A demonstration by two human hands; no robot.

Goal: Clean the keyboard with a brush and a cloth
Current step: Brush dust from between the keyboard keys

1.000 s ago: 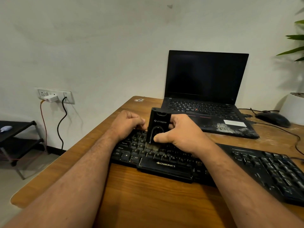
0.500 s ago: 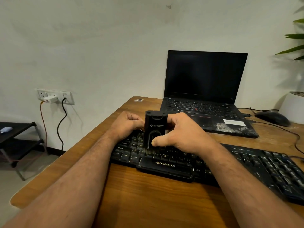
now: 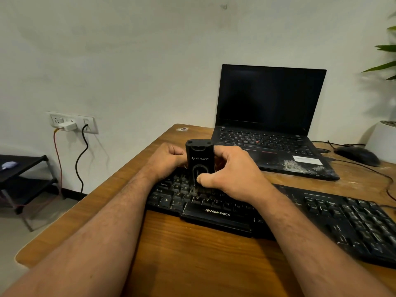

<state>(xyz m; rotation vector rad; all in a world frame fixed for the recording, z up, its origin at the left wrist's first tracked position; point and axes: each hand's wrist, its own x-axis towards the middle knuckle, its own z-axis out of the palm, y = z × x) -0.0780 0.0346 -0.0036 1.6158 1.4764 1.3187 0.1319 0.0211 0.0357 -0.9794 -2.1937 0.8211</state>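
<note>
I note both hands, right hand [image 3: 230, 174] and left hand [image 3: 169, 157], clasp the upright brush [image 3: 199, 161], pressing its bristles between Zebronics keyboard [image 3: 321, 213] keys.

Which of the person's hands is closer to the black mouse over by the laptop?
The right hand. It grips the brush over the keyboard, on the side toward the mouse. The left hand sits on the brush's far side, farther away.

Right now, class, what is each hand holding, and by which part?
Right hand grips the black rectangular brush by its lower body, thumb in front. Left hand: cannot be told.
</note>
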